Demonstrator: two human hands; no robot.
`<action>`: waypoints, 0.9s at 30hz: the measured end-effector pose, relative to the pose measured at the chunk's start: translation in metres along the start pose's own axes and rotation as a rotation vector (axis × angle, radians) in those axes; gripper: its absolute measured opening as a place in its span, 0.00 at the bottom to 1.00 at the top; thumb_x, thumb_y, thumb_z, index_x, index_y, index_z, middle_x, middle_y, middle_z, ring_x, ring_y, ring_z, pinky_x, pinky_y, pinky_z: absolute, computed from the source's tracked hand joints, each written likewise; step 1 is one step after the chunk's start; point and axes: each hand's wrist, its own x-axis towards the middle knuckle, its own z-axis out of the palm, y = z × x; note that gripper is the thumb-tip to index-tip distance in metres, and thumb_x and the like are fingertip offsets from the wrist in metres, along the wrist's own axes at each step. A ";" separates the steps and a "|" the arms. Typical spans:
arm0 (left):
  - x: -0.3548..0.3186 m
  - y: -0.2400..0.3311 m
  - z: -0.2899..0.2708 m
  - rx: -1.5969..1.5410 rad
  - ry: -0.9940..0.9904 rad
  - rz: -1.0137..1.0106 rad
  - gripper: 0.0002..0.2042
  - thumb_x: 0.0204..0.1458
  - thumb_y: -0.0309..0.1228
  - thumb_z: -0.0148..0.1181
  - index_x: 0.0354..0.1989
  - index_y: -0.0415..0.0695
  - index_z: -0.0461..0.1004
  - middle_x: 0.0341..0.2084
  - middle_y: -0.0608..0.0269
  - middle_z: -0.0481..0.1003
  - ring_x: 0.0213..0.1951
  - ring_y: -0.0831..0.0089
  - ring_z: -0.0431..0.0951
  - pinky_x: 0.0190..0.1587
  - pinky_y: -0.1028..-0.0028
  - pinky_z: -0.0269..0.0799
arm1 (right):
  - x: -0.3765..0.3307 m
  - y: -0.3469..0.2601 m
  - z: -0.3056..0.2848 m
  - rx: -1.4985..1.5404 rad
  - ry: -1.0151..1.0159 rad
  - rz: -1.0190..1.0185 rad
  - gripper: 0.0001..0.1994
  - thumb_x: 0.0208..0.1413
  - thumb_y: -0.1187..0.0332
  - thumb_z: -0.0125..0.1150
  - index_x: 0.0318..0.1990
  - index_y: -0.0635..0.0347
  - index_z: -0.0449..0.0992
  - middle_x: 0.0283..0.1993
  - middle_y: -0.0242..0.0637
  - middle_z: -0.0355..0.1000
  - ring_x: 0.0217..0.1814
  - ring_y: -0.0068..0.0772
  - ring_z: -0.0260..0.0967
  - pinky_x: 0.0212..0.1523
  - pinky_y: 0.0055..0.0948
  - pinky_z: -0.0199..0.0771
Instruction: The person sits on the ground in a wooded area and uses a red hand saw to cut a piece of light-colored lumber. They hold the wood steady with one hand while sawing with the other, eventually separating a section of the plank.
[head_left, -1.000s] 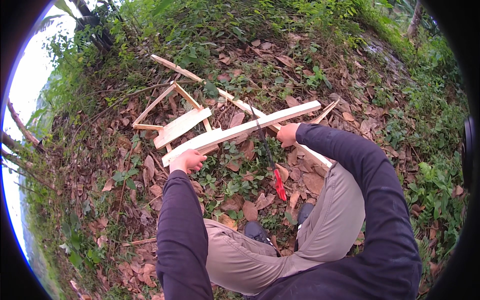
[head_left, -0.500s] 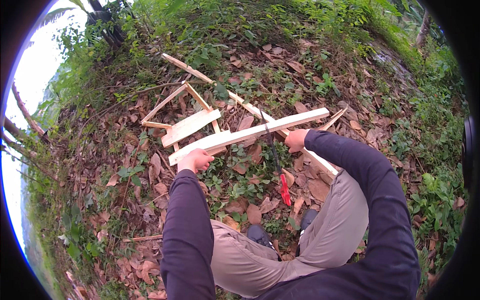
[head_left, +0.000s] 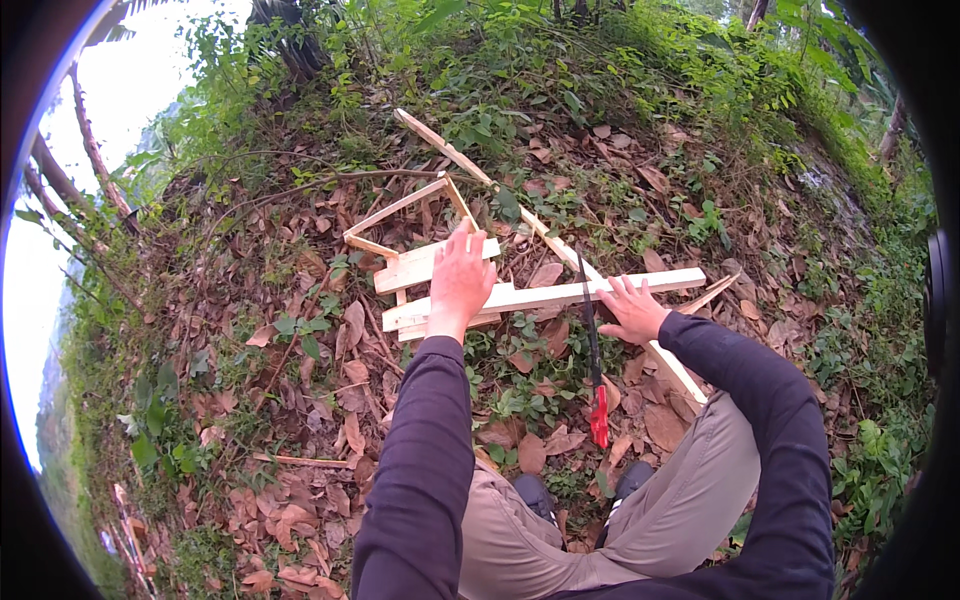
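A long pale wooden strip [head_left: 545, 297] lies across a second, diagonal strip [head_left: 445, 148]. Its left end rests against a small wooden frame [head_left: 398, 210] with a short wide board [head_left: 408, 268]. My left hand [head_left: 463, 280] lies over the short board and the strip's left part, fingers stretched forward, hiding some of the wood. Spread fingers of my right hand [head_left: 632, 308] rest on the strip toward its right end, near the crossing. Just left of that hand is a saw [head_left: 599, 415] with a red handle and dark blade; the blade meets the strip.
Dry brown leaves [head_left: 300, 515] and low green plants cover the sloping ground. A pointed wood piece [head_left: 718, 290] sticks out at the right. A thin branch [head_left: 330, 177] runs behind the frame. My shoes [head_left: 535, 495] and bent knees are close to the wood.
My left hand has left the strip's end and moved onto the short board. My right hand has opened from its closed hold and now lies on the strip. The view has shifted.
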 end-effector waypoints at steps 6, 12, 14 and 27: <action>0.007 0.018 0.050 -0.106 -0.530 0.177 0.16 0.54 0.31 0.60 0.51 0.42 0.73 0.57 0.53 0.70 0.54 0.54 0.77 0.54 0.59 0.75 | 0.031 -0.117 -0.138 0.537 0.514 -0.400 0.38 0.65 0.40 0.46 0.71 0.61 0.52 0.73 0.59 0.48 0.77 0.62 0.45 0.72 0.65 0.45; 0.028 0.099 0.020 -0.226 -0.438 0.407 0.15 0.52 0.29 0.58 0.49 0.40 0.72 0.47 0.51 0.74 0.52 0.55 0.77 0.52 0.57 0.76 | 0.038 -0.156 -0.161 0.483 0.585 -0.977 0.38 0.65 0.39 0.46 0.72 0.57 0.57 0.68 0.55 0.61 0.73 0.51 0.57 0.72 0.58 0.53; 0.028 0.092 0.007 -0.131 -0.437 0.432 0.21 0.53 0.32 0.59 0.57 0.42 0.68 0.53 0.51 0.70 0.57 0.56 0.73 0.57 0.58 0.73 | 0.049 -0.114 -0.157 0.417 0.590 -0.768 0.35 0.66 0.41 0.45 0.71 0.57 0.59 0.66 0.55 0.63 0.71 0.51 0.59 0.72 0.56 0.53; 0.019 0.064 0.018 -0.094 -0.436 0.578 0.21 0.58 0.41 0.58 0.57 0.47 0.71 0.47 0.53 0.72 0.47 0.52 0.78 0.54 0.57 0.74 | 0.045 -0.044 -0.098 0.155 0.609 -0.425 0.32 0.65 0.50 0.53 0.74 0.43 0.56 0.72 0.51 0.57 0.72 0.51 0.58 0.74 0.50 0.51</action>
